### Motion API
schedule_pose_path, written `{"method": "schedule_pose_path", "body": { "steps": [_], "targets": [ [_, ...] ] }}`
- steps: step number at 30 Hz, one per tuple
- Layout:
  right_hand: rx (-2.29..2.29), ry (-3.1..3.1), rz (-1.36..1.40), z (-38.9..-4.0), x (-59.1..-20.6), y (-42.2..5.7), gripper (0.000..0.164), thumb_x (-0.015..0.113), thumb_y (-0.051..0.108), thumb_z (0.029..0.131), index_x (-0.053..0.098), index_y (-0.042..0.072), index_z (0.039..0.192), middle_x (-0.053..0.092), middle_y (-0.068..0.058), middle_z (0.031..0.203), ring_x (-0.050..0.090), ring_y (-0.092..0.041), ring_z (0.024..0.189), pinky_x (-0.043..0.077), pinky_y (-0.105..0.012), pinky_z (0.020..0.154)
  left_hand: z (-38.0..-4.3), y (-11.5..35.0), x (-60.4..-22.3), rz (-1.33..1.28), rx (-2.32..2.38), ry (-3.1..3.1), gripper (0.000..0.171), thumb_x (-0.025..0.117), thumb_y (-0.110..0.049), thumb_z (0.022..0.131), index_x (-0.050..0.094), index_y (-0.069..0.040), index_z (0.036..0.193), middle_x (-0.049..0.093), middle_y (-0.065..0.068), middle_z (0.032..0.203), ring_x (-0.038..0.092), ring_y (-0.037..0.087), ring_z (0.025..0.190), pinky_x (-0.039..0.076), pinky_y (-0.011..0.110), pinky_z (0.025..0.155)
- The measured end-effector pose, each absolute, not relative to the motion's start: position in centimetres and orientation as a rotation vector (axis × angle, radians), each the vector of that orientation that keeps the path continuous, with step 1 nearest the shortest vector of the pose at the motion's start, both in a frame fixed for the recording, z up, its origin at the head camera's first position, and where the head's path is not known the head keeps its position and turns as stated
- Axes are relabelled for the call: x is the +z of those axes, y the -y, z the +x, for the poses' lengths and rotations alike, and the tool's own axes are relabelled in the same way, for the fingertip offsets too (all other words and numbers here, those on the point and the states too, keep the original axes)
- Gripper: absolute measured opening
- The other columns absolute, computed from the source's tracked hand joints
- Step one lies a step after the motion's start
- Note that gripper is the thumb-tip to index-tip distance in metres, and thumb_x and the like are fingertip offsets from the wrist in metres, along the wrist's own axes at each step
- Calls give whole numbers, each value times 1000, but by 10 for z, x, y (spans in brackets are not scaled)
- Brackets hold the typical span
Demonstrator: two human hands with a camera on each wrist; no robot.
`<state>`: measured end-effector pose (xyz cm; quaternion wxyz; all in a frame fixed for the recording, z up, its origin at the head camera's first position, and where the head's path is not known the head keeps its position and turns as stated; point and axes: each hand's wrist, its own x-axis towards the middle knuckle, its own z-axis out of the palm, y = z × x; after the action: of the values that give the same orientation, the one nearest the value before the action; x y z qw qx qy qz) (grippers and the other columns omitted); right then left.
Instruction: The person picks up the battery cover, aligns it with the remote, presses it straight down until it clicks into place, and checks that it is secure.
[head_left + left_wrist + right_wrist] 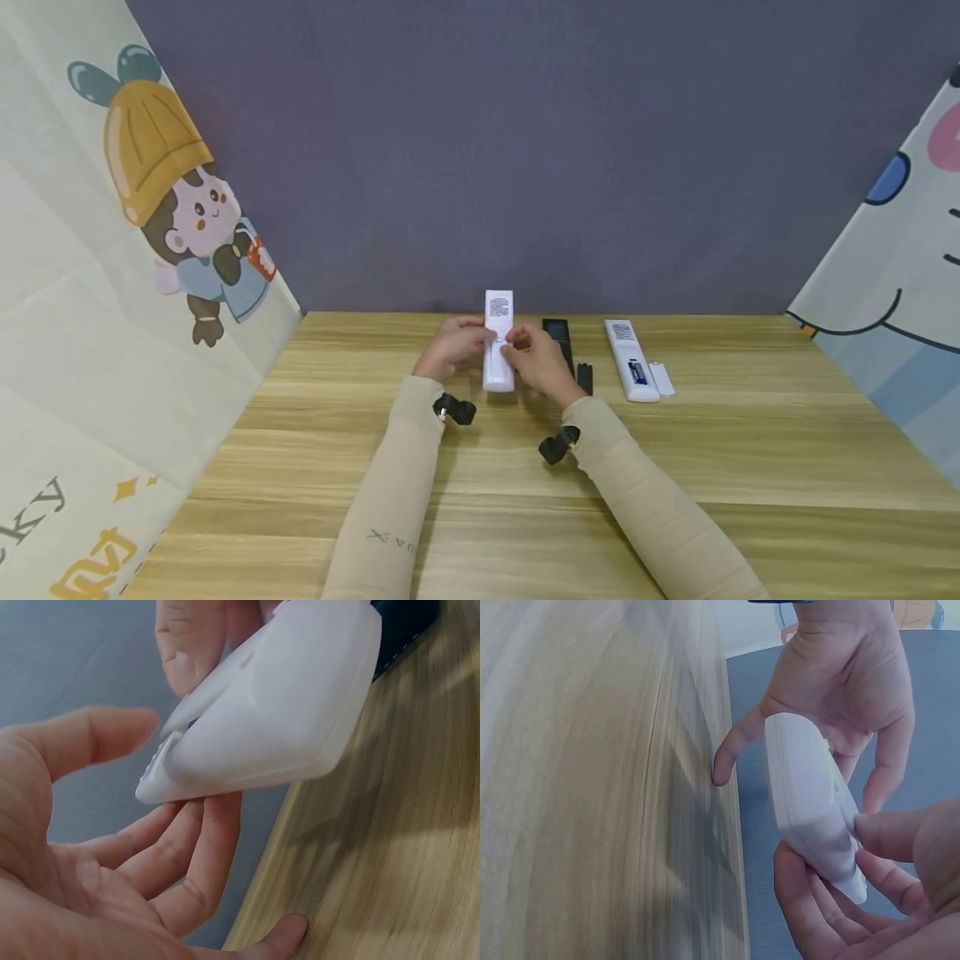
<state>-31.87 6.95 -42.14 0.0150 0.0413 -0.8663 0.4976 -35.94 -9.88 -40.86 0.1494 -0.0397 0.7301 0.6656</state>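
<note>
A white remote control (498, 367), its printed back facing up, is held above the table between both hands. My left hand (455, 346) holds it from the left, with the fingers (214, 855) under its body and the thumb by its edge. From the other side my right hand (537, 362) pinches the white battery cover (217, 686) between thumb and index finger. Its other fingers (799, 889) curl against the remote's underside. The cover stands tilted at one end, and a narrow gap with something dark blue shows beneath it in the left wrist view.
Just right of my right hand lie a black remote (557, 333) and a small black cover (585, 379). Farther right, another white remote (624, 350) lies with its compartment uncovered and blue batteries (637, 372) inside, beside its white cover (662, 379). A grey-blue wall (525, 167) stands behind the table.
</note>
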Motion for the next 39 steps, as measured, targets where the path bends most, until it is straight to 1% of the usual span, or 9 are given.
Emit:
{"method": "schedule_pose_path", "body": {
  "steps": [6,10,14,27,34,39],
  "targets": [
    [1575,2690,132,-321,-421,-72,15,65,18,100,60,9,112,70,-20,118,72,-29,96,61,-34,71,-362,101,-408,-55,1901,-2051,59,73,-5,88,54,-9,144,70,8,105,64,24,99,46,54,108],
    [1569,2698,140,-323,-421,-73,15,65,18,101,60,10,113,70,-19,119,71,-29,96,61,-33,71,-363,102,-406,-36,1898,-2034,61,72,-1,88,53,-10,145,70,10,108,64,24,100,45,55,109],
    [1559,2707,143,-324,-420,-74,15,65,18,101,60,11,112,70,-19,119,71,-28,96,61,-33,71,-363,102,-405,-30,1900,-2031,60,71,0,88,53,-9,145,70,12,112,63,26,103,45,55,110],
    [1557,2706,152,-327,-419,-75,13,66,18,100,60,11,110,71,-18,116,72,-27,92,61,-33,69,-365,100,-405,-34,1906,-2044,60,72,1,86,54,-9,143,69,10,108,63,22,94,47,54,107],
    [1564,2703,146,-329,-420,-75,13,66,18,100,61,11,109,71,-18,117,72,-28,94,61,-33,69,-366,99,-405,-46,1897,-2066,59,72,2,86,56,-10,141,68,7,105,62,21,92,47,54,107],
    [1550,2705,148,-331,-420,-76,12,67,17,100,61,11,109,72,-18,116,71,-28,94,61,-32,69,-368,98,-406,-51,1889,-2078,59,73,1,86,56,-9,141,68,7,107,63,20,92,47,54,107]
  ]
}}
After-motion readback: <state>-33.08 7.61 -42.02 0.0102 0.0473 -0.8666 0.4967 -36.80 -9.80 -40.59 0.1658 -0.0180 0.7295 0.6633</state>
